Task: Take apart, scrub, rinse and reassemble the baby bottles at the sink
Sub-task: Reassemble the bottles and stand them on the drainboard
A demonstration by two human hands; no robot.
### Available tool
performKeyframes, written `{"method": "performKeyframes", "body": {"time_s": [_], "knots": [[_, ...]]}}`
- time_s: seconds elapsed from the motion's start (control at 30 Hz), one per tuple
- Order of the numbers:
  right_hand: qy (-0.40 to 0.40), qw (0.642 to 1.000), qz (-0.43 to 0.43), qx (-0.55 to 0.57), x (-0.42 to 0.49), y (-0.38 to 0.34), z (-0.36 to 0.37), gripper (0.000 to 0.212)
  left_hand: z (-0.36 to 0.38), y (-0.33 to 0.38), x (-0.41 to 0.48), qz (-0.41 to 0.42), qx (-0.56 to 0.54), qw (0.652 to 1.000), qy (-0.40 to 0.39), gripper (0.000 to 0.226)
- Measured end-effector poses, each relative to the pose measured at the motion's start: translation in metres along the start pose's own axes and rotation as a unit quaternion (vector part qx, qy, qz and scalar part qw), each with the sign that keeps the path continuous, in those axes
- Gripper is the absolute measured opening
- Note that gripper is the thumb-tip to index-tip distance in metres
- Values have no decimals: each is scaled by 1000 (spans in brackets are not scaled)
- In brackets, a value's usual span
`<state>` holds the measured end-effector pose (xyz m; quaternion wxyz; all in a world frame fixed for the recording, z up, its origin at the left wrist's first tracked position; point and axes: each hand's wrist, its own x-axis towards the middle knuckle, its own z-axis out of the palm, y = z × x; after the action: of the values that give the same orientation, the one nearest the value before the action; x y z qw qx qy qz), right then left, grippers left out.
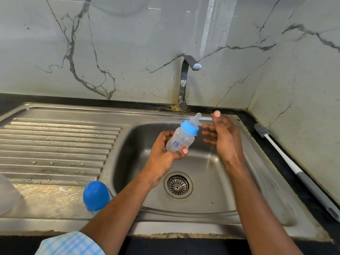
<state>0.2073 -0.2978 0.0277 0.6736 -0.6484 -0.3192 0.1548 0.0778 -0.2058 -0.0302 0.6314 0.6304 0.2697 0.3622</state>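
Step in hand, as I judge it: unscrewing the collar to begin taking the bottle apart.

My left hand (163,153) grips the baby bottle (181,139) round its lower body, thumb across the front and fingers wrapped behind. The bottle hangs above the sink basin (217,190), tilted with the nipple (196,119) pointing up and to the right. My right hand (223,140) is open and holds nothing – fingers spread, palm facing the blue collar (190,127), just beside it and not touching. Both forearms reach in from below, the left wrist bent upward, the right hand raised on edge.

To do the step well:
- Hold the body firmly low down, so the printed wall does not turn with the collar.
- Close the right hand round the collar itself, not the soft nipple.
- Work over the basin – a dropped part then lands there.

The tap (184,80) is not running. A blue cap (96,196) stands on the sink's front left edge. The bottle brush (287,157) lies on the desk (248,116) to the right, well apart from both hands.
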Motion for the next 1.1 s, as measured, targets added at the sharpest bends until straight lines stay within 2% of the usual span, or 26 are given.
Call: {"method": "performKeyframes", "body": {"time_s": [0.1,0.17,0.23,0.33,0.4,0.53,0.6,0.67,0.73,0.83,0.97,1.1], "knots": [[-40,999,-24,17,-5,-4,4,39,1,-3,1,-8,9,1000,10,52],[-5,998,-62,31,-7,-9,4,31,-1,-4,3,-16,3,1000,19,53],[25,997,-71,33,-7,-10,4,31,-1,-4,4,-17,0,1000,18,52],[-13,1000,-17,16,-4,-2,6,50,1,-5,4,-16,8,1000,5,53],[-44,999,-11,-8,-5,1,8,62,2,-6,3,-17,12,1000,8,53],[1,998,-63,22,-10,-7,6,40,-2,-8,5,-32,2,999,25,53],[21,998,-58,8,-6,-5,4,39,-3,-7,5,-35,-2,999,16,52],[-10,999,-40,-20,-3,-1,5,46,0,-6,3,-31,-7,999,-3,49],[-73,996,-26,-40,-3,3,6,57,3,-6,1,-30,-13,999,-26,49],[-148,987,-39,-53,-5,3,5,60,1,-6,0,-30,-15,998,-47,49],[-164,982,-53,-72,1,6,-3,67,-4,-5,2,-13,23,998,-53,50],[-193,979,-48,-54,0,7,-8,62,-4,-2,0,-31,15,994,-107,55]]}}
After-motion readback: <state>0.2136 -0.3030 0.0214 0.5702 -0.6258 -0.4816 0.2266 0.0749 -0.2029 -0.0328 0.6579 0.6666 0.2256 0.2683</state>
